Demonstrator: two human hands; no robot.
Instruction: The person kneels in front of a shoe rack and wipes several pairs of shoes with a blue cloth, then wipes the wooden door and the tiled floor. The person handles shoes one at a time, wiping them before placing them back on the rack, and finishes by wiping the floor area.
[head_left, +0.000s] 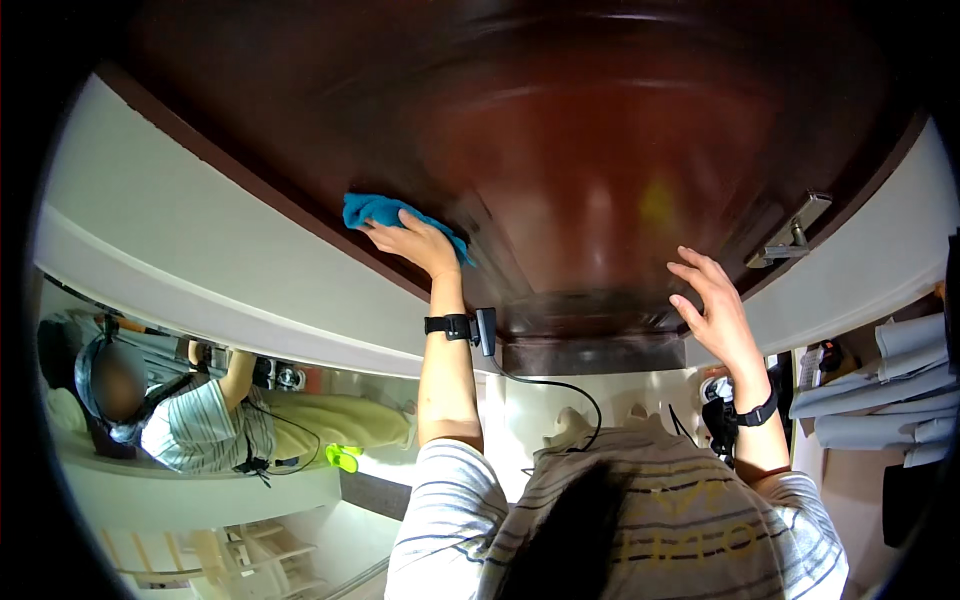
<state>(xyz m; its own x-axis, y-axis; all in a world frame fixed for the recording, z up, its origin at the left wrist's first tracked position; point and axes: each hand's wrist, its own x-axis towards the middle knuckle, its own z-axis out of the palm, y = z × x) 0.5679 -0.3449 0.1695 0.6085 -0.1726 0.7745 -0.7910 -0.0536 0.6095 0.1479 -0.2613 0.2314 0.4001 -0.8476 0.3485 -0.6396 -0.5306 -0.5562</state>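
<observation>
A dark reddish-brown panelled door (592, 150) fills the view before me. My left hand (420, 245) presses a crumpled blue cloth (382, 208) against the door's surface, close to its left edge. Part of the cloth is hidden under the palm and fingers. To the right, my right hand (709, 304) is raised with its fingers apart and holds nothing; whether its fingertips touch the door I cannot tell. Beyond that hand, a metal lever handle (791, 232) is fixed near the door's right edge.
A wall mirror (315, 480) at left reflects a person in a striped shirt. Grey garments (885, 405) hang at the right. Around the door runs a brown frame (322, 235), with pale wall (165, 180) beside it. A black cable (555, 384) hangs from a device on my left wrist.
</observation>
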